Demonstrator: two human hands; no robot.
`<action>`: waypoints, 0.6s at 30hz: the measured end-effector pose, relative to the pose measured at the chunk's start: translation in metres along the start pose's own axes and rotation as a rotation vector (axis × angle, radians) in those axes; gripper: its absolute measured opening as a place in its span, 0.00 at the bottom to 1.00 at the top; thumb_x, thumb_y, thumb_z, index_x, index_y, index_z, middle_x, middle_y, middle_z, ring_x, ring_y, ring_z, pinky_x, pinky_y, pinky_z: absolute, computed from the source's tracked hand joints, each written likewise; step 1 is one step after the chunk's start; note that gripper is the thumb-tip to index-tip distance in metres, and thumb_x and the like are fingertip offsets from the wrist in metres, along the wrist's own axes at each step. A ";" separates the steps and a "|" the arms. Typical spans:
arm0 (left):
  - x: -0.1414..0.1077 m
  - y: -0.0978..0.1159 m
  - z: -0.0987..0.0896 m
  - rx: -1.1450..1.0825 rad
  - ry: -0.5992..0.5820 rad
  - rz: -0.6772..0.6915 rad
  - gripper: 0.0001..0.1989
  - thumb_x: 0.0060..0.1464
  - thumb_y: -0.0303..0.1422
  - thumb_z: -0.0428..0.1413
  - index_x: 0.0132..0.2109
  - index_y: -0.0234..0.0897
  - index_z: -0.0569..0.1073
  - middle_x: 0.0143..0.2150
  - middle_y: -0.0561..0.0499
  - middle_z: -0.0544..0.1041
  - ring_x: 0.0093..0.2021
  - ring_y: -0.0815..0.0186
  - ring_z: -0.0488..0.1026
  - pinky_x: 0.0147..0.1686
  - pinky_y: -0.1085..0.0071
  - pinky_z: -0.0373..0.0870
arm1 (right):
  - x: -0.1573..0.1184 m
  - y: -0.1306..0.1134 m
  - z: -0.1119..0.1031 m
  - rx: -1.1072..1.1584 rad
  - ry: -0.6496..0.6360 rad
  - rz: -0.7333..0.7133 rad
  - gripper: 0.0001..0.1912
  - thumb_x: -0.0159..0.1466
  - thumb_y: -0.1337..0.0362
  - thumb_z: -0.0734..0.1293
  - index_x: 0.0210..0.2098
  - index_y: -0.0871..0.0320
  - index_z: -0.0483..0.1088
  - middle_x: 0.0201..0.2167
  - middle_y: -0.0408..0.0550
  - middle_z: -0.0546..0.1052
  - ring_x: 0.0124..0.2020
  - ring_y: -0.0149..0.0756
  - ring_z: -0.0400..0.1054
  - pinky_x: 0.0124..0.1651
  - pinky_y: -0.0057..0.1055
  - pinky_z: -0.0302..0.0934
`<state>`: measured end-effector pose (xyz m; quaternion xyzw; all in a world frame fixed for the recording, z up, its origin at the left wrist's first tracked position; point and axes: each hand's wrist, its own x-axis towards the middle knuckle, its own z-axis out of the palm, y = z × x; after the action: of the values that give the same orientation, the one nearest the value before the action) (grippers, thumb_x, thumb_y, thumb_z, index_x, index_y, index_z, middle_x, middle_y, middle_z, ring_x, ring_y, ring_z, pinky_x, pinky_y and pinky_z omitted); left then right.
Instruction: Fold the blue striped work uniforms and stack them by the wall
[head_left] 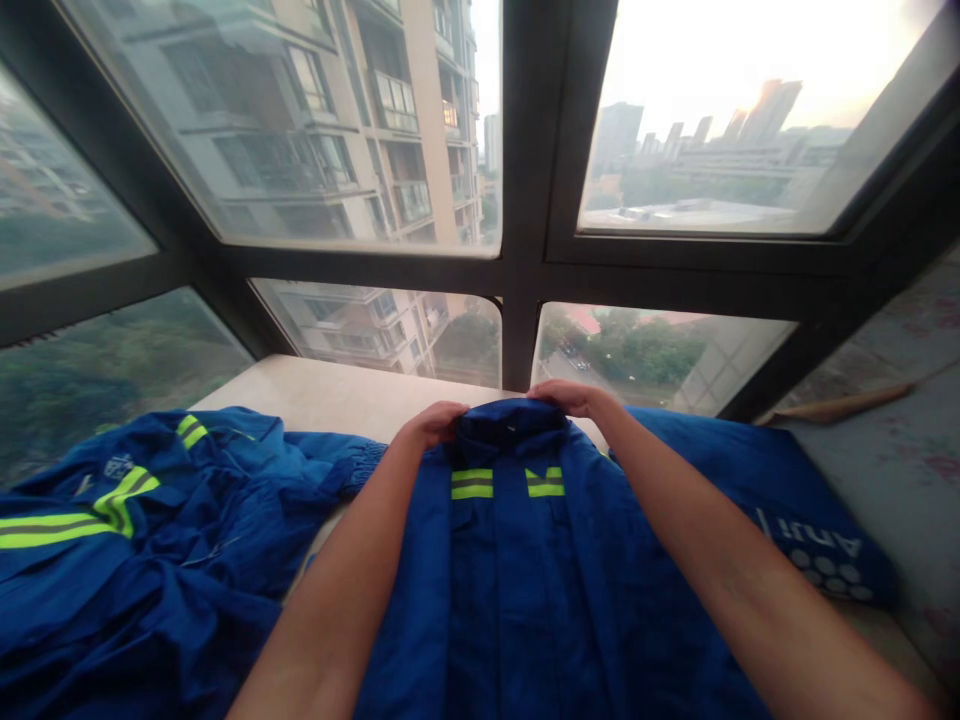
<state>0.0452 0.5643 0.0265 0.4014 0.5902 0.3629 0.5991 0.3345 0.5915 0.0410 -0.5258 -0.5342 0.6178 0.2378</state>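
Note:
A blue jacket (517,560) with yellow-green reflective strips lies front up in the middle, its collar (512,420) toward the windows. My left hand (441,424) grips the left side of the collar. On the collar's right side, my right hand (564,396) is closed on the fabric near the back edge. The fingertips of both hands are partly hidden by the cloth. Another blue garment (202,520) with similar strips lies crumpled at the left, beside my left forearm.
A pale ledge (330,385) runs below dark-framed windows (521,200). At the right, a blue bag-like item (795,500) with white lettering rests beside a patterned wall (900,420). A thin brown strip (840,405) is near that wall.

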 end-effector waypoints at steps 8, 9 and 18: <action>0.006 -0.003 0.004 -0.072 0.060 -0.036 0.16 0.60 0.31 0.57 0.55 0.35 0.70 0.36 0.51 0.77 0.32 0.70 0.73 0.33 0.72 0.73 | 0.011 0.010 0.000 -0.124 0.397 -0.085 0.18 0.62 0.65 0.65 0.52 0.58 0.72 0.40 0.48 0.81 0.34 0.31 0.74 0.34 0.22 0.65; 0.005 -0.005 0.005 -0.069 0.067 -0.040 0.16 0.61 0.33 0.56 0.55 0.35 0.69 0.40 0.50 0.76 0.34 0.69 0.74 0.35 0.70 0.74 | 0.011 0.013 -0.002 -0.161 0.434 -0.071 0.18 0.61 0.65 0.65 0.50 0.59 0.73 0.38 0.48 0.81 0.34 0.31 0.73 0.34 0.22 0.65; 0.006 -0.012 0.021 0.013 0.072 -0.126 0.16 0.62 0.38 0.56 0.53 0.35 0.71 0.50 0.46 0.75 0.44 0.63 0.75 0.42 0.62 0.76 | 0.003 0.038 -0.001 -0.500 0.398 0.068 0.08 0.56 0.70 0.67 0.34 0.62 0.78 0.25 0.47 0.80 0.22 0.30 0.71 0.29 0.22 0.62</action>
<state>0.0662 0.5636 0.0128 0.3539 0.6378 0.3349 0.5965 0.3448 0.5824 0.0051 -0.6962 -0.5944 0.3599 0.1802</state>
